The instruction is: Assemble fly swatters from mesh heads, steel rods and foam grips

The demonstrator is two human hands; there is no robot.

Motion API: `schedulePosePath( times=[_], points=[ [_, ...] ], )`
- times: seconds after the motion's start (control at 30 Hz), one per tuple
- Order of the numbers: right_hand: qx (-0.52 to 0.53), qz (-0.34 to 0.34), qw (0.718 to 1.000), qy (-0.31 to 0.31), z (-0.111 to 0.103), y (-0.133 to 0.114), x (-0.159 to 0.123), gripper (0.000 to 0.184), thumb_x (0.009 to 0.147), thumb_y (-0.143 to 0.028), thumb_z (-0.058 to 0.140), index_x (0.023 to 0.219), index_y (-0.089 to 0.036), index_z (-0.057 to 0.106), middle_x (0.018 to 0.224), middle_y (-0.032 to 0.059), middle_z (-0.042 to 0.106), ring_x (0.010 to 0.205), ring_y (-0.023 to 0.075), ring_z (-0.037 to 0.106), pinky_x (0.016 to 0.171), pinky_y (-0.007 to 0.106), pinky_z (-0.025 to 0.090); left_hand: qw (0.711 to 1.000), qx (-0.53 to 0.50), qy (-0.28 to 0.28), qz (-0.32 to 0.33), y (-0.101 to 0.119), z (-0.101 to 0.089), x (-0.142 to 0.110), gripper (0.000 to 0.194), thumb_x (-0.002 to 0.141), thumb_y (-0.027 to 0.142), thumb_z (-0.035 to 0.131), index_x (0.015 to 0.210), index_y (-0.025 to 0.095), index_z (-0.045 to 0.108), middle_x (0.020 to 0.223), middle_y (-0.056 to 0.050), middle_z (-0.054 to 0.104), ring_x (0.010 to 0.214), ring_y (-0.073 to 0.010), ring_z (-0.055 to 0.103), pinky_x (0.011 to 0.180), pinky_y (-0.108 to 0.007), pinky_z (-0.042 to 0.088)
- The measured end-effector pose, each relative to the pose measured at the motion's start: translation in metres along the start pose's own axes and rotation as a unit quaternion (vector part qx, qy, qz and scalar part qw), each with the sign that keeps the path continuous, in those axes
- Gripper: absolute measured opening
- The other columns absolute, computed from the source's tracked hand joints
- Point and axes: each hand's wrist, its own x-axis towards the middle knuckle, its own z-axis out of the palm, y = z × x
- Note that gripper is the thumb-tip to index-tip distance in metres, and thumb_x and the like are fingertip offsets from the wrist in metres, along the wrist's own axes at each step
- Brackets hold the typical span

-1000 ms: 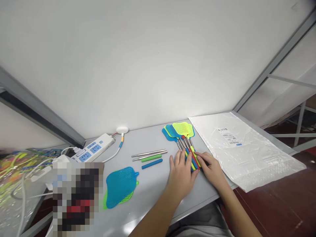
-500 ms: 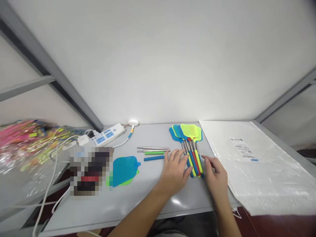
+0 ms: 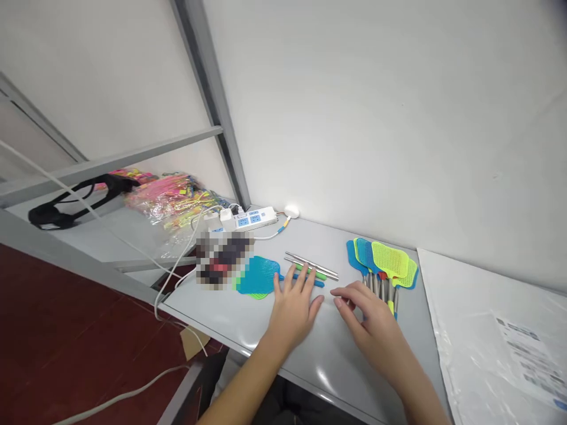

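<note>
My left hand (image 3: 293, 310) lies open with fingers spread. Its fingertips reach over a blue handle tube (image 3: 315, 282) and a green handle tube (image 3: 315, 273), touching or just above them. Two thin metal rods (image 3: 310, 262) lie just beyond. Left of this hand is a blue fly swatter head (image 3: 259, 274) on top of a green fly swatter head (image 3: 258, 296). My right hand (image 3: 372, 316) hovers right of the tubes, thumb and forefinger a little apart, with nothing visible between them. It partly hides the handles of several assembled fly swatters (image 3: 390, 260).
A large white plastic bag (image 3: 473, 301) with a label covers the table's right side. At the back left are a power strip (image 3: 254, 218), cables and a pixelated dark item (image 3: 225, 260). Colourful bagged goods (image 3: 172, 198) and a black strap-like object (image 3: 80, 200) rest on the left shelf.
The view has swung left. My right hand has left the assembled swatters' handles and moved left toward the tubes. My left hand has moved left, over the loose tubes.
</note>
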Motion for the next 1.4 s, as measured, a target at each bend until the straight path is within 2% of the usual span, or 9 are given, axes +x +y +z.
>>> schedulePosePath(
  times=[0.23, 0.37, 0.47, 0.6, 0.8, 0.97, 1.13, 1.23, 1.4],
  points=[
    [-0.143, 0.061, 0.988, 0.010, 0.012, -0.004, 0.017, 0.031, 0.100, -0.036, 0.040, 0.114, -0.023, 0.065, 0.107, 0.0087, 0.064, 0.093, 0.0220, 0.063, 0.081, 0.035, 0.048, 0.996, -0.064, -0.013, 0.062, -0.007, -0.001, -0.007, 0.040, 0.099, 0.032, 0.042, 0.137, 0.024, 0.051, 0.142, -0.007, 0.056, 0.135, -0.0313, 0.041, 0.113, -0.066, 0.018],
    [-0.285, 0.113, 0.952, -0.003, 0.033, -0.004, 0.049, 0.037, 0.103, -0.025, 0.031, 0.117, -0.019, 0.065, 0.109, 0.0104, 0.063, 0.097, 0.0203, 0.063, 0.080, 0.030, 0.046, 0.987, -0.101, -0.046, 0.116, -0.013, 0.000, -0.010, 0.039, 0.098, 0.029, 0.041, 0.134, 0.024, 0.052, 0.144, -0.005, 0.053, 0.135, -0.0310, 0.040, 0.113, -0.066, 0.019],
    [-0.324, 0.130, 0.937, -0.018, 0.044, 0.003, 0.077, 0.031, 0.100, -0.021, 0.039, 0.115, -0.015, 0.066, 0.109, 0.0135, 0.062, 0.102, 0.0234, 0.061, 0.082, 0.032, 0.045, 0.981, -0.116, -0.068, 0.142, -0.014, 0.003, -0.009, 0.037, 0.096, 0.029, 0.043, 0.131, 0.024, 0.053, 0.145, -0.004, 0.052, 0.132, -0.0311, 0.042, 0.113, -0.068, 0.018],
    [-0.357, 0.128, 0.922, -0.079, 0.048, 0.012, 0.104, 0.023, 0.095, -0.023, 0.053, 0.113, -0.015, 0.065, 0.110, 0.0129, 0.062, 0.106, 0.0250, 0.059, 0.083, 0.034, 0.048, 0.979, -0.127, -0.077, 0.143, -0.015, 0.004, -0.008, 0.035, 0.095, 0.028, 0.045, 0.127, 0.023, 0.056, 0.141, -0.006, 0.055, 0.129, -0.0312, 0.045, 0.111, -0.067, 0.023],
    [-0.372, 0.119, 0.910, -0.137, 0.050, 0.021, 0.122, 0.036, 0.094, -0.036, 0.060, 0.124, -0.017, 0.057, 0.125, 0.0094, 0.060, 0.104, 0.0225, 0.062, 0.087, 0.044, 0.054, 0.981, -0.139, -0.069, 0.116, -0.018, 0.003, -0.009, 0.035, 0.095, 0.026, 0.045, 0.127, 0.021, 0.055, 0.137, -0.009, 0.057, 0.127, -0.0315, 0.046, 0.109, -0.062, 0.029],
    [-0.360, 0.126, 0.914, -0.138, 0.049, 0.022, 0.120, 0.031, 0.095, -0.033, 0.058, 0.121, -0.015, 0.058, 0.118, 0.0095, 0.062, 0.100, 0.0213, 0.063, 0.084, 0.041, 0.054, 0.982, -0.130, -0.068, 0.118, -0.018, 0.006, -0.010, 0.037, 0.094, 0.026, 0.046, 0.130, 0.021, 0.054, 0.139, -0.008, 0.056, 0.129, -0.0323, 0.045, 0.108, -0.062, 0.030],
    [-0.334, 0.166, 0.924, -0.083, 0.038, 0.011, 0.097, 0.026, 0.099, -0.014, 0.035, 0.120, -0.011, 0.051, 0.096, 0.0111, 0.070, 0.081, 0.0194, 0.066, 0.064, 0.027, 0.042, 0.983, -0.126, -0.070, 0.115, -0.018, 0.007, -0.009, 0.039, 0.093, 0.026, 0.046, 0.131, 0.021, 0.054, 0.140, -0.008, 0.055, 0.130, -0.0318, 0.044, 0.109, -0.061, 0.029],
    [-0.324, 0.173, 0.928, -0.063, 0.041, 0.006, 0.079, 0.025, 0.100, -0.020, 0.035, 0.118, -0.015, 0.052, 0.100, 0.0101, 0.071, 0.088, 0.0219, 0.066, 0.068, 0.029, 0.038, 0.983, -0.125, -0.074, 0.115, -0.018, 0.004, -0.007, 0.039, 0.092, 0.025, 0.048, 0.131, 0.021, 0.055, 0.139, -0.006, 0.057, 0.129, -0.0307, 0.045, 0.109, -0.059, 0.030],
    [-0.309, 0.156, 0.934, -0.086, 0.056, 0.009, 0.063, 0.020, 0.099, -0.025, 0.042, 0.103, -0.020, 0.061, 0.096, 0.0076, 0.072, 0.092, 0.0218, 0.066, 0.075, 0.031, 0.035, 0.983, -0.126, -0.068, 0.117, -0.016, 0.000, -0.003, 0.040, 0.091, 0.024, 0.051, 0.131, 0.022, 0.055, 0.135, -0.008, 0.058, 0.127, -0.0296, 0.047, 0.108, -0.055, 0.031]
  ],
)
